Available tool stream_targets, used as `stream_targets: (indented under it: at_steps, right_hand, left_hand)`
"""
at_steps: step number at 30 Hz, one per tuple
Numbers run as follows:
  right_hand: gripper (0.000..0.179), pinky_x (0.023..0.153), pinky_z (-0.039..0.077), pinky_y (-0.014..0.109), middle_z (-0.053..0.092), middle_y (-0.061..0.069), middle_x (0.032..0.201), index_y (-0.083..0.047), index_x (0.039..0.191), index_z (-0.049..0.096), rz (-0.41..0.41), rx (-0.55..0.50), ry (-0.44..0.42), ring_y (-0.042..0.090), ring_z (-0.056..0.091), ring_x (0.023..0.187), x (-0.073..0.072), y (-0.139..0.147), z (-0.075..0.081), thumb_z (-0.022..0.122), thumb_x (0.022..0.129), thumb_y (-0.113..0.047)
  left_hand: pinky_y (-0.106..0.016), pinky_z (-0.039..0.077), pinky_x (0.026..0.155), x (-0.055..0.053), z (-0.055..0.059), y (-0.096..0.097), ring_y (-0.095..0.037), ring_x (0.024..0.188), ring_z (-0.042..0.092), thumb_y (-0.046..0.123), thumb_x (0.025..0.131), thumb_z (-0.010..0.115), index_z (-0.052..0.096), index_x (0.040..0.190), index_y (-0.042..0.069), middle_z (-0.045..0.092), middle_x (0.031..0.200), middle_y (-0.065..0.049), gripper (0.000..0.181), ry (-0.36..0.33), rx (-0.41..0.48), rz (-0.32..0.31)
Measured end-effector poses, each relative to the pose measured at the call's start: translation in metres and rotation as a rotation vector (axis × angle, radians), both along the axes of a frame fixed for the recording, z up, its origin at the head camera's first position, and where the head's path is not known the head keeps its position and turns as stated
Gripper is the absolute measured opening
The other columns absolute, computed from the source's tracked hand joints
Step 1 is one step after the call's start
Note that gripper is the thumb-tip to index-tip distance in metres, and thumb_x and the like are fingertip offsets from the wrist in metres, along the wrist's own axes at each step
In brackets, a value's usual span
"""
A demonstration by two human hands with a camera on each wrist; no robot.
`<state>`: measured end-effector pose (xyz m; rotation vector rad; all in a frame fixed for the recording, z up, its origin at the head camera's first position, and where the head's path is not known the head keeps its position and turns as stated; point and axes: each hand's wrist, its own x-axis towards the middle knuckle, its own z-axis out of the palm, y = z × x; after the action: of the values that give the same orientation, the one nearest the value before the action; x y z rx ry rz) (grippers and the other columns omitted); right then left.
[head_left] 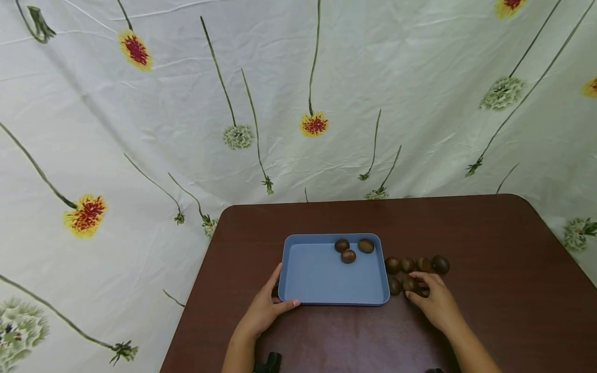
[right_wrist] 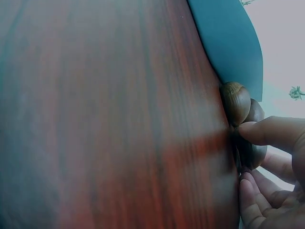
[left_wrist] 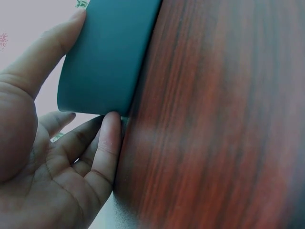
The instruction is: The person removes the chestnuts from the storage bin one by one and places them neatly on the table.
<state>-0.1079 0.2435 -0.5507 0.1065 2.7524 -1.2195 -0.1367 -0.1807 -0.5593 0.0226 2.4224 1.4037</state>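
Note:
A blue rectangular tray (head_left: 326,280) lies on the table, with three brown chestnuts (head_left: 348,256) toward its back right. At the tray's front left corner my left hand (head_left: 265,310) grips it, thumb on the front rim and fingers along the left side. The left wrist view shows that thumb and the fingers about the tray wall (left_wrist: 109,57). Just right of the tray, my right hand (head_left: 434,300) holds a chestnut (head_left: 410,283) between thumb and fingers, down among the others. In the right wrist view, another chestnut (right_wrist: 235,103) sits beside the thumb, by the tray.
A back row of several chestnuts (head_left: 424,264) runs rightward from the tray's right side, and one more chestnut (head_left: 394,285) sits in front of it. The dark brown table (head_left: 508,311) ends at a flowered white cloth (head_left: 420,77) behind.

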Motion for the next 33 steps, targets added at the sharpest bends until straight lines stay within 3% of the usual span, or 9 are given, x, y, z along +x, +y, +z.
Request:
stream_targets:
  at_steps: [3,10,33]
  right_hand:
    - [0.051,0.093,0.053,0.049,0.047,0.027,0.139,-0.003,0.14,0.054,0.003,-0.006,0.002,0.042,0.056,0.12,-0.0005,0.001,0.0001,0.071,0.095,-0.019]
    - [0.05,0.093,0.053,0.049,0.046,0.027,0.139,-0.003,0.139,0.055,0.005,-0.009,0.006,0.04,0.055,0.121,-0.0005,0.0012,0.0007,0.072,0.095,-0.018]
    - [0.052,0.097,0.051,0.048,0.048,0.023,0.139,-0.004,0.141,0.053,-0.015,-0.026,0.045,0.037,0.055,0.122,0.0019,0.0018,-0.0058,0.07,0.095,-0.022]
  left_hand:
    - [-0.035,0.051,0.074,-0.0003,0.0002,0.0,-0.018,0.088,0.064,0.049,0.078,0.085,0.01,0.161,0.044,0.019,0.17,-0.008,0.112,-0.003,0.004,0.001]
    - [-0.034,0.052,0.074,0.0002,-0.0003,-0.0001,-0.018,0.089,0.066,0.049,0.077,0.086,0.01,0.162,0.043,0.022,0.167,-0.017,0.113,0.0,0.006,0.001]
    - [-0.034,0.051,0.073,-0.0004,-0.0006,0.0001,-0.018,0.086,0.065,0.049,0.078,0.085,0.01,0.163,0.041,0.023,0.167,-0.012,0.114,-0.003,0.007,0.006]
